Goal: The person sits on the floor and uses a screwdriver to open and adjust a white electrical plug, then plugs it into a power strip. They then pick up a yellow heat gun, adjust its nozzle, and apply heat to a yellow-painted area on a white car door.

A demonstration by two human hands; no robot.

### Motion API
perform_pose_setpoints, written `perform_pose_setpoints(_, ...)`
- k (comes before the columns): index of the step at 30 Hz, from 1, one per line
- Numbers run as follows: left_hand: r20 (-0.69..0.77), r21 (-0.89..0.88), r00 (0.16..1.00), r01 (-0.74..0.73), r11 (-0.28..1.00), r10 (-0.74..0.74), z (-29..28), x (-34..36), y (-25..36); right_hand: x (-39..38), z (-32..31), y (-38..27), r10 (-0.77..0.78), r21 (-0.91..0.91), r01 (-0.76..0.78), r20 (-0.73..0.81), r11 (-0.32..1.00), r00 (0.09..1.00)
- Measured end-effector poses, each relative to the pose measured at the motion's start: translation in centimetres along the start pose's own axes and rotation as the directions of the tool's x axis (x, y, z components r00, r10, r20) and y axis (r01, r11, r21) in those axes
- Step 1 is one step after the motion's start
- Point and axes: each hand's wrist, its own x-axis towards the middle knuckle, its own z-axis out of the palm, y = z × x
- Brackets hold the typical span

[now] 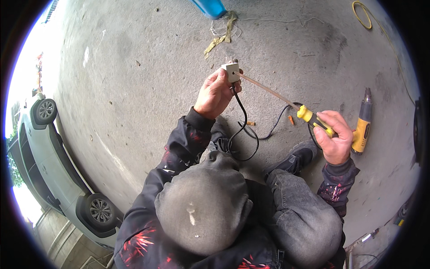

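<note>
My left hand (214,93) grips a white electrical plug (231,71), its metal prongs pointing away from me. A black cord (242,105) comes out of the plug's near side and loops down to the floor by my shoes. In my right hand (335,136) is a long screwdriver (272,92) with a yellow and black handle, the fingers closed round that handle. The shaft slants up to the left, and its tip meets the plug's face beside a small dark hole. Whether the tip sits in a screw is too small to tell.
Right of my right hand lies a yellow and black heat gun-like tool (363,121). Small orange pieces (291,120) lie near the cord. Beyond the plug are tape strips (216,44), thin white wire and a blue container (210,8). A yellow hose (362,15) curves far right; a car (58,161) stands left.
</note>
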Motion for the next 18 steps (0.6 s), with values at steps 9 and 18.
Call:
perform_pose_setpoints(9,-0.015,0.085,1.0,-0.001,0.996,0.002,0.1,0.0,-0.1,0.1,-0.1,-0.5,-0.116,-0.162,0.122,0.045,0.979,0.992)
perform_pose_setpoints(18,0.009,0.41,1.0,-0.02,0.912,0.018,0.9,-0.1,0.2,0.0,-1.3,-4.7,-0.119,0.19,0.121,-0.023,0.974,0.993)
